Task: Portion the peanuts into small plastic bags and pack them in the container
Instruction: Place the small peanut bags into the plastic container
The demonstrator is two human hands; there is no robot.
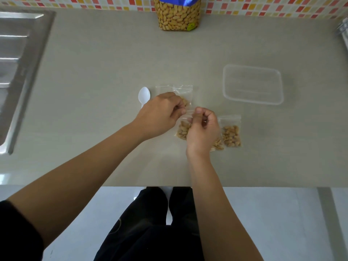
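Step in hand, by the look of it: closing a portioned bag. The left hand & right hand both pinch the top edge of a small clear plastic zip bag w/ peanuts in its lower half, held low over the grey table, front-centre. Fingers of both hands are curled onto the bag's mouth. Can't tell if the strip is pressed shut yet.

Next move, probably: run the pinch along the strip to seal it, then carry it to the clear rectangular plastic container, which sits to the right & further back, no bags seen in it.

Around: 2 more filled bags lie right of the right hand, i.e. an outer filled bag in the open & an inner filled bag partly under the wrist. A 4th clear bag lies beyond the left hand, some peanuts in it, partly hidden. A white plastic spoon is just left of that. A large peanut pack stands at the back by the tiled wall. A steel sink is far left.

Nothing seems to block the way to the container, but a low sweep of the right hand could nudge the 2 filled bags.
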